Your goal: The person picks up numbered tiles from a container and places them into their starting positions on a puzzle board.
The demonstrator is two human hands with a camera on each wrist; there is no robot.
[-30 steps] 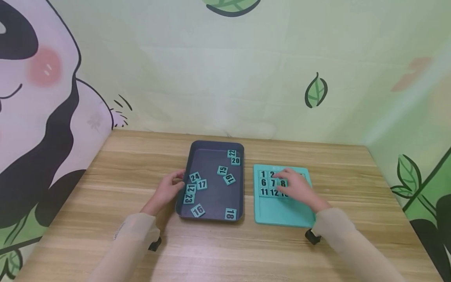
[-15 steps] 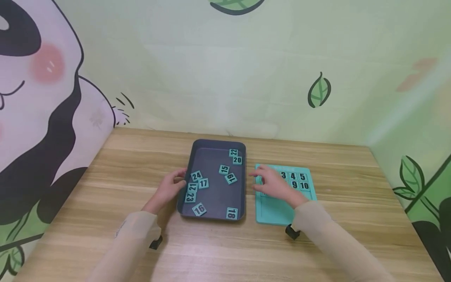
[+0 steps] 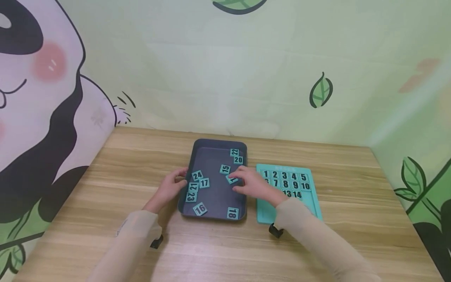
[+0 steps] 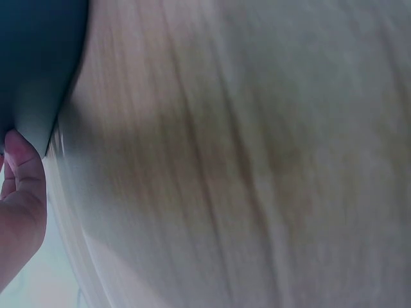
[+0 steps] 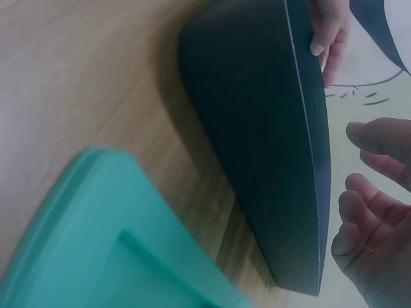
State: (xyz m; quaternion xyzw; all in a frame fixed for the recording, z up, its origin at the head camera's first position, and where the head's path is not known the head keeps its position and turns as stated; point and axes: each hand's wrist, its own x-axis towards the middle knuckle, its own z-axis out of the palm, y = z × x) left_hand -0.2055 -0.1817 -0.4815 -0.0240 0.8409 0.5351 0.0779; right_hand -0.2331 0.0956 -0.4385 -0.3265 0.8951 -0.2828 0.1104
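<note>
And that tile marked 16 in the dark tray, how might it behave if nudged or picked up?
The 16 tile looks small and thin, so it's probably light. Lying flat with square corners, it would likely slide across the smooth-looking tray rather than roll. Its crisp, straight edges suggest it would stay stiff when lifted.

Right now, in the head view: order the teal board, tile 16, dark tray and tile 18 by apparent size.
1. Dark tray
2. Teal board, partly covered
3. Tile 16 and tile 18: look alike, so not ranked
</note>
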